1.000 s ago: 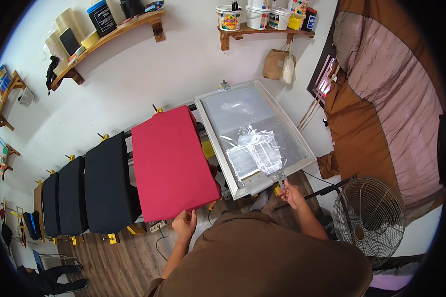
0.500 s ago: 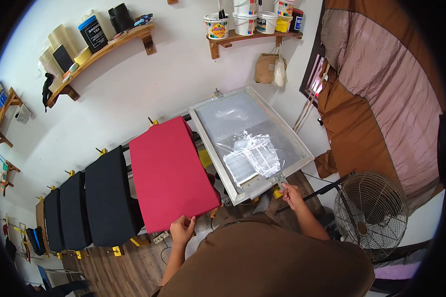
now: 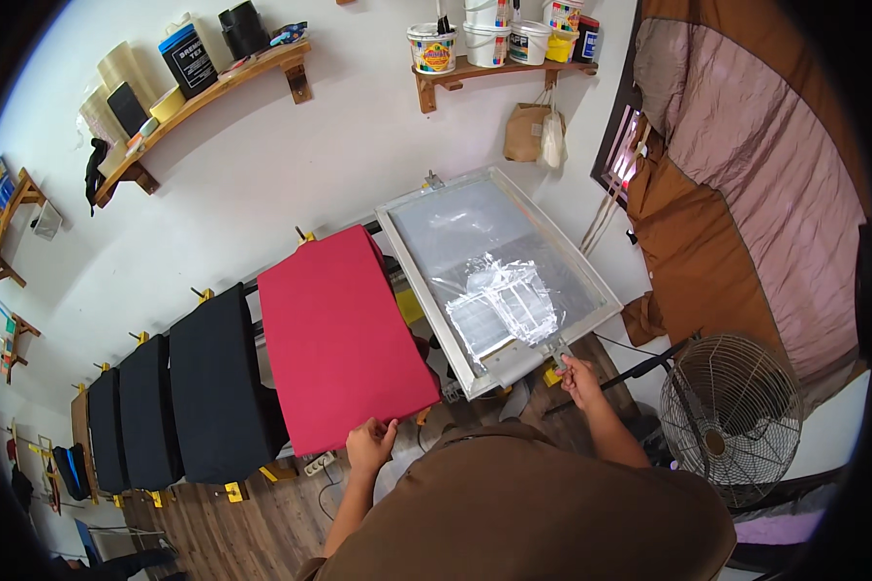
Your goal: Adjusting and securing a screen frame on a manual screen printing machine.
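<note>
My left hand (image 3: 370, 444) is closed at the near edge of a red fabric (image 3: 344, 334), pinching its hem. The fabric is stretched smooth over a flat board. To its right, a printing screen (image 3: 412, 263) in a pale frame lies tilted, its mesh smeared with white ink (image 3: 509, 298). My right hand (image 3: 581, 381) grips a small metal clamp (image 3: 556, 351) at the frame's near edge. Part of the clamp is hidden by my fingers.
Black-covered boards (image 3: 213, 382) line up to the left, with yellow brackets (image 3: 233, 492) at their ends. A caged fan (image 3: 731, 421) stands at the right. Wall shelves (image 3: 233, 82) hold bottles, rolls and tubs (image 3: 486, 44). Brown and pink cloth (image 3: 746, 174) hangs at the right.
The view has shifted slightly, so everything sits a little farther right. My left hand stays at the fabric's near edge and my right hand stays on the clamp.
</note>
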The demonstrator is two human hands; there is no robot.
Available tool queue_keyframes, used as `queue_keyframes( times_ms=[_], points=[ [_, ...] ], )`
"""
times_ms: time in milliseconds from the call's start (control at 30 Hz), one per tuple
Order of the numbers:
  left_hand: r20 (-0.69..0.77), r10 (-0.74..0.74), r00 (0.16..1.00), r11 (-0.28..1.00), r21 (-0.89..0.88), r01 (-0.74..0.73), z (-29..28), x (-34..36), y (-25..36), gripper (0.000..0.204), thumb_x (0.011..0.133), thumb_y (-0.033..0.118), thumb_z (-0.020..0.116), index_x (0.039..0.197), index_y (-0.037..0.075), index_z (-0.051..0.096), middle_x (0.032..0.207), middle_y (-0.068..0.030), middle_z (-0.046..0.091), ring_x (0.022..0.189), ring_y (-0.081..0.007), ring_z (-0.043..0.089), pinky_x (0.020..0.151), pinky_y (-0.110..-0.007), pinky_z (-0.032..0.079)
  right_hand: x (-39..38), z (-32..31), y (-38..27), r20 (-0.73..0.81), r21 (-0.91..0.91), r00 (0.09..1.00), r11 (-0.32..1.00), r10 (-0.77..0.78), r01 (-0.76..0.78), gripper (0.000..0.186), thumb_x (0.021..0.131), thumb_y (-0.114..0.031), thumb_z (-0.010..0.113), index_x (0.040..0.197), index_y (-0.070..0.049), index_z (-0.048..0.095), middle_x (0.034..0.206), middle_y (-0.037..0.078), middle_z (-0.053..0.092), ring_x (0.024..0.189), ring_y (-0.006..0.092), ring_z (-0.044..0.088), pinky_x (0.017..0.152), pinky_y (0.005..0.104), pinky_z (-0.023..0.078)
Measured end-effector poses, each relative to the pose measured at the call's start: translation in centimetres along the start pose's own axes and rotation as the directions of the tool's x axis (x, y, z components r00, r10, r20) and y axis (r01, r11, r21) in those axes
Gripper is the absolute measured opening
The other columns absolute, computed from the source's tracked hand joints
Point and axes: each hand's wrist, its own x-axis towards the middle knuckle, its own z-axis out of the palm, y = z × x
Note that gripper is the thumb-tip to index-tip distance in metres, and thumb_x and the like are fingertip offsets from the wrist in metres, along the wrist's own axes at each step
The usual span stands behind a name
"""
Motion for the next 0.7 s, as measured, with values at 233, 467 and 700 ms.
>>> queue_keyframes(
  times_ms=[233,467,700],
  points=[
    [0.063,-0.010,0.998,0.987,0.160,0.000,0.3,0.2,-0.7,0.045,0.084,0.045,0.076,0.067,0.005,0.064,0.060,-0.0161,0.063,0.059,-0.0384,0.065,0.056,-0.048,0.052,0.1,-0.3,-0.3,-0.006,-0.027,0.999,0.999,0.046,-0.046,0.036,0.093,-0.033,0.070,0.074,-0.003,0.065,0.054,0.001,0.051,0.043,0.0087,0.039,0.048,0.0269,0.035],
    [0.004,-0.164,0.986,0.976,0.145,0.161,0.8,0.9,-1.0,0.046,0.085,0.045,0.076,0.067,0.004,0.067,0.063,-0.0192,0.064,0.062,-0.0411,0.066,0.059,-0.050,0.053,0.1,0.2,0.0,-0.039,0.014,0.999,1.000,0.021,-0.020,0.033,0.093,-0.031,0.072,0.073,-0.006,0.063,0.057,0.003,0.056,0.043,0.0092,0.040,0.048,0.0277,0.036],
    [-0.049,-0.119,0.992,0.985,0.117,0.124,0.9,0.6,-1.1,0.043,0.086,0.039,0.076,0.069,0.001,0.067,0.062,-0.0190,0.064,0.058,-0.0374,0.066,0.057,-0.046,0.052,0.6,-0.6,0.5,-0.008,0.036,1.000,0.999,0.010,-0.009,0.032,0.093,-0.030,0.072,0.073,-0.008,0.061,0.062,0.005,0.061,0.045,0.0091,0.044,0.047,0.0280,0.037]
  ],
)
